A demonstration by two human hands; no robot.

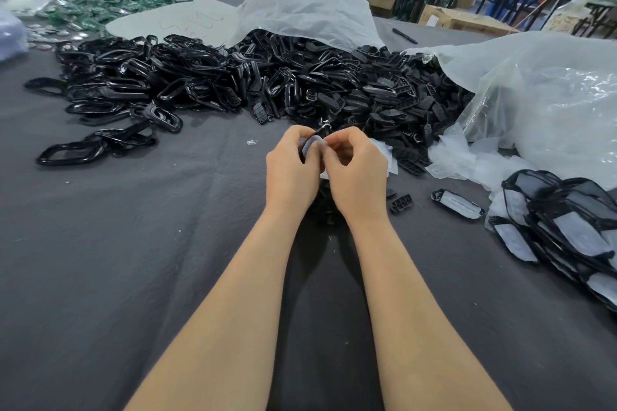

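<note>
Left grip: your left grip [292, 170] is curled round the black shell [309, 152] and clamped on its side.
Right grip: your right grip [355, 170] is closed too, its fingertips [325, 147] pinching the pale layer [315, 144] on the shell's face. Whether that layer is film or pad is too small to tell.
Shell's place: held between both grips above the counter [133, 243], just in front of the near edge of the black pile [207, 77].
Doing it well: it looks like a seating or peeling step. Keep the left grip steady as the anchor and let only the right fingertips work. Run along the edge rather than tugging at one corner, so the layer does not crease.
Near the pile: a loose button strip [400, 203] and one wrapped piece [457, 203] lie to the right of its near edge.
Further out: the stack of wrapped pieces [567, 227] sits well to the right of the pile, and the clear bag [551, 103] lies against its right flank.
</note>
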